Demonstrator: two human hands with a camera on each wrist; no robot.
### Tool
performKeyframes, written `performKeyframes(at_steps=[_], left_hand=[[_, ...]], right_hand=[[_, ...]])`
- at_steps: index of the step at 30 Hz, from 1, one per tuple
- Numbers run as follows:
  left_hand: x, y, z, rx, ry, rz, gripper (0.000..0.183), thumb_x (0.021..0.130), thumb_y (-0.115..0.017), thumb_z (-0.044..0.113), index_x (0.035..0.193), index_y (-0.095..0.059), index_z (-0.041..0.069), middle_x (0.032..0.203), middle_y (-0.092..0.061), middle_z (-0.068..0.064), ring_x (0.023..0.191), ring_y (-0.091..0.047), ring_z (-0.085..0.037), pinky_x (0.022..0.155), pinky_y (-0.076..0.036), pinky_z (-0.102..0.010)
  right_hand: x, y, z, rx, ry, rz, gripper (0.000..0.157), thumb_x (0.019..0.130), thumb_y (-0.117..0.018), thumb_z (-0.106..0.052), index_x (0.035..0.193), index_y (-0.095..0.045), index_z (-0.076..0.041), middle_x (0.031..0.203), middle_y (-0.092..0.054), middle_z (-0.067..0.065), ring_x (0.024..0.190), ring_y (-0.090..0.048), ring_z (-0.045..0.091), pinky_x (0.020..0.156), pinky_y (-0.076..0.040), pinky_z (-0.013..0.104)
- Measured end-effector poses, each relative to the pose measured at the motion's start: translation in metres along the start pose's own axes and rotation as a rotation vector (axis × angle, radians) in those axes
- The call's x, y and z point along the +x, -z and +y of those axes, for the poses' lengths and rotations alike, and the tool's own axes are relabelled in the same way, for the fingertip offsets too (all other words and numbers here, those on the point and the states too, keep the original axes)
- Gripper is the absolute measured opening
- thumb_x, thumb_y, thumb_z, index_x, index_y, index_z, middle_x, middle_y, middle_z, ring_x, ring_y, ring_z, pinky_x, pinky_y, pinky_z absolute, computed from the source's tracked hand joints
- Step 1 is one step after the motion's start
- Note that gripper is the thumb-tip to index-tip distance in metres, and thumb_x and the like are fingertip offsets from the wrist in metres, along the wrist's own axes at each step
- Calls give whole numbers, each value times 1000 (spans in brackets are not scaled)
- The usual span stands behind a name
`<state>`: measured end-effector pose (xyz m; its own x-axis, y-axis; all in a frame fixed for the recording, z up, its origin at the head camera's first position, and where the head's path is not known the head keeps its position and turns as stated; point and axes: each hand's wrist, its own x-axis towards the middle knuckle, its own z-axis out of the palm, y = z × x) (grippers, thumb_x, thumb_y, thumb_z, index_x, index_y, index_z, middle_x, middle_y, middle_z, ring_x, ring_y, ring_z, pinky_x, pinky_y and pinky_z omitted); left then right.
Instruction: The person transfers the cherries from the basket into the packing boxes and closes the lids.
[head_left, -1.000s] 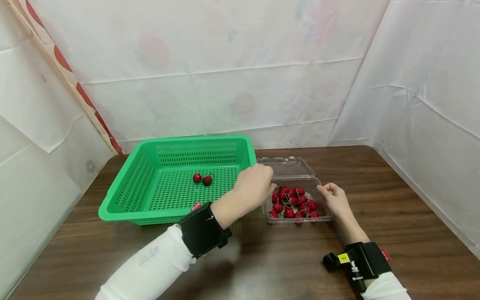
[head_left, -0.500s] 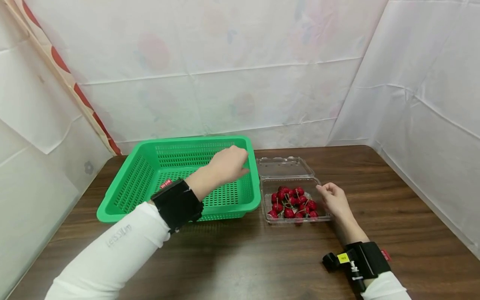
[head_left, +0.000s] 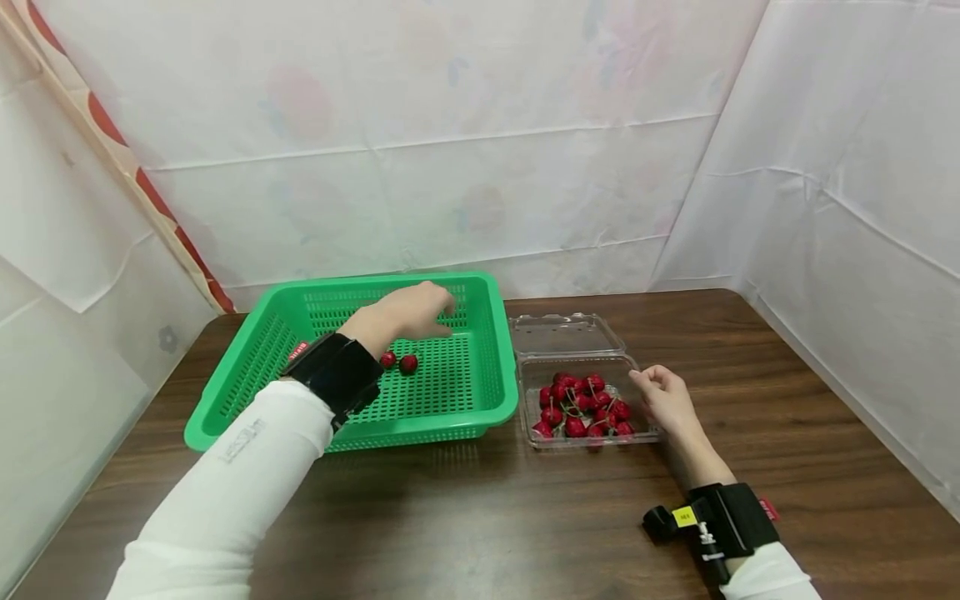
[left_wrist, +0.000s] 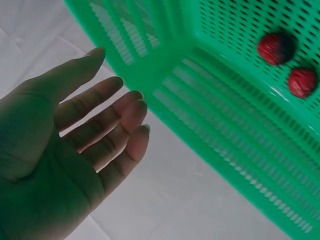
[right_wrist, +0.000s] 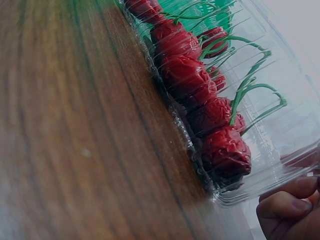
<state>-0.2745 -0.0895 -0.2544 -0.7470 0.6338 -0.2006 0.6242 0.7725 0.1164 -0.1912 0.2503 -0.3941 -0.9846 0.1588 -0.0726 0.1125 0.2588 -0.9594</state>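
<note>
My left hand (head_left: 412, 310) hovers over the green plastic basket (head_left: 495, 367), fingers spread loosely and holding nothing. Two red cherries (head_left: 408, 364) lie together on the basket floor, and the left wrist view shows the same pair of cherries (left_wrist: 302, 82) beyond the fingertips. At the right, a clear plastic clamshell box (head_left: 626, 367) stands with its lid folded back, full of dark red cherries (head_left: 575, 427) with green stems. The thumb and index finger of my right hand (head_left: 670, 404) pinch its right rim. In the right wrist view the curled fingers (right_wrist: 285, 206) sit at the box's corner.
The transparent lid (head_left: 566, 335) lies flat behind the box, beside the basket's right wall. Basket and box stand on a dark wooden table (head_left: 510, 517). White sheeting (head_left: 480, 150) hangs behind the table and on both sides.
My left hand has gone left from the clamshell box to over the basket, and its fingers have spread. The right hand has stayed at the box's rim.
</note>
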Motion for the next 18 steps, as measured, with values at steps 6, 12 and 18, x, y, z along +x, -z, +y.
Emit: performKeyframes(at_steps=[6,12,18], left_hand=[[4,-9,-23,-24,92,-64,40,85,-61,17,119,-52,-2,121,-49,-20,109,-47,-32,86,-41,-38],[6,-19,-34,-70,184,-151,48,84,-62,21,123,-47,-4,124,-45,-21,113,-43,-34,87,-40,-41],[5,-26,-39,-107,226,-180,47,85,-61,23,121,-48,-4,121,-47,-21,110,-45,-35,84,-41,-41]], right_hand=[[-2,-2,-1,-1,2,-1,27,92,-48,-26,84,-41,-1,46,-32,-5,37,-29,6,36,-26,22],[-3,-4,-2,-5,3,0,27,92,-48,-25,82,-41,-2,46,-32,-6,38,-29,6,36,-27,21],[-5,-6,-7,-4,7,-2,26,92,-48,-24,82,-41,-1,46,-33,-5,37,-29,5,36,-27,21]])
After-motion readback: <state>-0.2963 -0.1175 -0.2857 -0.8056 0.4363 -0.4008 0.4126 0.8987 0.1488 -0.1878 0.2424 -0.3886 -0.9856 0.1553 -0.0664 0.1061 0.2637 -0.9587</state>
